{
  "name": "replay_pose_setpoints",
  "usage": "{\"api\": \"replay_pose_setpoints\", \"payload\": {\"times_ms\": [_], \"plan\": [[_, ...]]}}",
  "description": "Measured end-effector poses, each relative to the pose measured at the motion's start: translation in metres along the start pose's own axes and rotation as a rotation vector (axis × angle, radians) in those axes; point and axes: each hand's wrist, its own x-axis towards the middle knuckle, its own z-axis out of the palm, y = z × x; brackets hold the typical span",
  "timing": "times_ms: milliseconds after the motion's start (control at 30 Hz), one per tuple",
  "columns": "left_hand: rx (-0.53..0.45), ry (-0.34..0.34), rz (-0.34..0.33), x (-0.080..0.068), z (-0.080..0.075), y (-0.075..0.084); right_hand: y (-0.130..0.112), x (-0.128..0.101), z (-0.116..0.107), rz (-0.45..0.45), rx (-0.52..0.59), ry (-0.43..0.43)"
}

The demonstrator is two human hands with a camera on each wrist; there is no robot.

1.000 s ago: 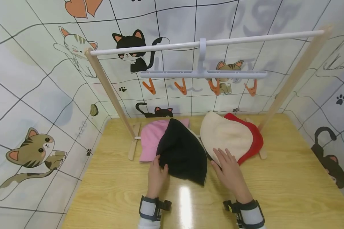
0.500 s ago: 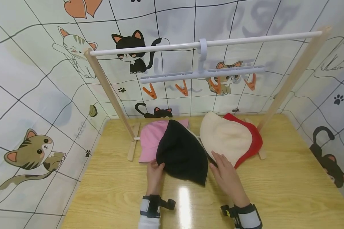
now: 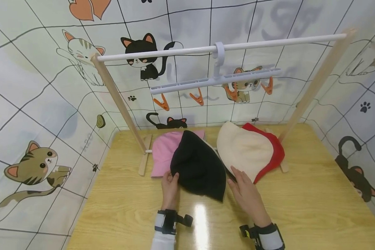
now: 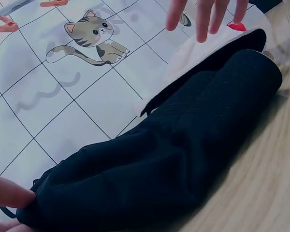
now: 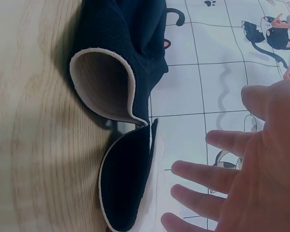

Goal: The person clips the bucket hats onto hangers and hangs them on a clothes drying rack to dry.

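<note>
A black bucket hat lies folded on the table, overlapping a pink hat. My left hand pinches the black hat's left brim edge; thumb and fingertip show at the corner of the left wrist view, against the black cloth. To the right, a cream hat with a dark underside lies over a red hat. My right hand is held with spread, straight fingers near the cream hat's front edge. In the right wrist view, its fingers stand apart from both brims.
Behind the hats stands a wooden rack with a white top rod. A pale hanger with several orange clips hangs from it. The rack's wooden feet rest on the table. Cat-patterned walls enclose the table.
My left hand has shifted slightly and now pinches the black hat's brim. My right hand has drawn back slightly from the cream hat. The hanger has turned, its left end dropping in view.
</note>
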Motion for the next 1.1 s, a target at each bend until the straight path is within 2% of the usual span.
{"api": "replay_pose_setpoints", "payload": {"times_ms": [100,200,300,433,567,800,1100], "plan": [[-0.031,-0.025,0.001,0.004,-0.001,0.004,0.001,-0.001,0.0,0.004,0.004,0.001],[-0.05,-0.098,0.027,0.008,-0.004,0.01,0.002,-0.002,0.0,0.013,0.008,-0.003],[-0.028,-0.184,0.054,0.014,-0.008,0.015,0.003,-0.003,-0.001,0.029,0.019,-0.012],[0.023,-0.259,0.033,0.022,-0.012,0.021,0.005,-0.004,-0.002,0.048,0.027,-0.025],[0.039,-0.279,0.016,0.027,-0.014,0.025,0.007,-0.006,-0.002,0.07,0.029,-0.043],[0.054,-0.315,0.052,0.033,-0.014,0.035,0.007,-0.008,-0.004,0.087,0.02,-0.061],[0.109,-0.34,0.077,0.042,-0.013,0.065,0.006,-0.006,-0.01,0.075,0.002,-0.077]]}}
